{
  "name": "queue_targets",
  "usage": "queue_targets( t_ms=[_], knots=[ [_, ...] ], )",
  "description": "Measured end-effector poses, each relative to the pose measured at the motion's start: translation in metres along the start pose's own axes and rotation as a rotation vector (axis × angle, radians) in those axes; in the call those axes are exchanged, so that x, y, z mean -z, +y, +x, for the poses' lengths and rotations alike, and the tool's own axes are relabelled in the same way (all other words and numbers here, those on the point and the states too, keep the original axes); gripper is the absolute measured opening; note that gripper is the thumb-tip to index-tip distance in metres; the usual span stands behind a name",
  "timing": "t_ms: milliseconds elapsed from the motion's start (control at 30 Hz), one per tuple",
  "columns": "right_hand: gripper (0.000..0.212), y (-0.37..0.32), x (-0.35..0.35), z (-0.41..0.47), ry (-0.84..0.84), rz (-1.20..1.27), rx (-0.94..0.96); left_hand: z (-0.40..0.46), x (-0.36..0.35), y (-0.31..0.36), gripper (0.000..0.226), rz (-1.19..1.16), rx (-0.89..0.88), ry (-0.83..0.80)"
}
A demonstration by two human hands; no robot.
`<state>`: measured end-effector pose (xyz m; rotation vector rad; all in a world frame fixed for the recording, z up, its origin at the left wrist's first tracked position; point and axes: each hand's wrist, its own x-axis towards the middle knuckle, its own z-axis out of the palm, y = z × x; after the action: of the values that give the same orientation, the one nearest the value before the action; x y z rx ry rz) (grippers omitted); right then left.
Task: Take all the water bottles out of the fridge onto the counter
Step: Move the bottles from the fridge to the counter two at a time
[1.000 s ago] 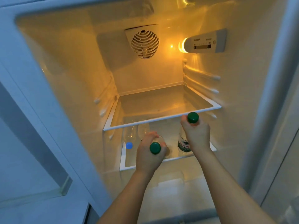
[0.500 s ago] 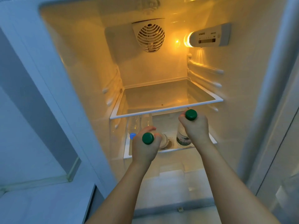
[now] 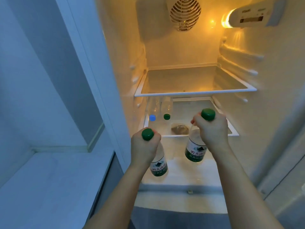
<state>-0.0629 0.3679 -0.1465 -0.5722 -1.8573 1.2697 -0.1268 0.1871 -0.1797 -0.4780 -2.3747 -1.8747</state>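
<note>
Right now the person is standing at the open fridge [image 3: 115, 47], a bottle in each fist. Left of the fridge, the pale counter [image 3: 49, 179] is waiting, well apart from either bottle. The left hand [image 3: 145, 149] is curling its fingers tight round the neck of a green-capped bottle [image 3: 158, 164], which is hanging upright just in front of the lower shelf [image 3: 234, 133]. On that shelf, toward its left back corner, two more bottles are sitting side by side: a blue-capped bottle [image 3: 152, 111] and a second green-capped one [image 3: 167, 109]; whether they are touching I cannot tell. A brownish patch [image 3: 179, 129] is showing near the shelf's front. The right hand [image 3: 212, 129] is wrapping round the neck of the other bottle [image 3: 195, 149], which is hanging just before the shelf's front edge.

Both bottles are dangling by the neck alone, so a damp, cold surface could be letting one slip as the arms swing toward the counter. Swinging left, the left bottle could also be knocking the fridge's side wall. Two bottles are still waiting inside, so another reach is looking necessary.
</note>
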Motion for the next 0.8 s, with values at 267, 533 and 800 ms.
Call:
queue_targets(
  t_ms=[267, 533, 800],
  knots=[
    [0.033, 0.025, -0.051, -0.062, -0.279, -0.066, -0.08, -0.057, 0.044, -0.042, 0.018, 0.022, 0.177, 0.052],
    [0.035, -0.005, -0.121, -0.147, -0.65, -0.025, -0.078, -0.113, 0.13, -0.064, 0.015, 0.104, 0.317, 0.214],
    [0.028, -0.072, -0.186, -0.271, -0.997, 0.074, -0.038, -0.208, 0.263, -0.055, 0.008, 0.493, 0.483, 0.271]
  ],
)
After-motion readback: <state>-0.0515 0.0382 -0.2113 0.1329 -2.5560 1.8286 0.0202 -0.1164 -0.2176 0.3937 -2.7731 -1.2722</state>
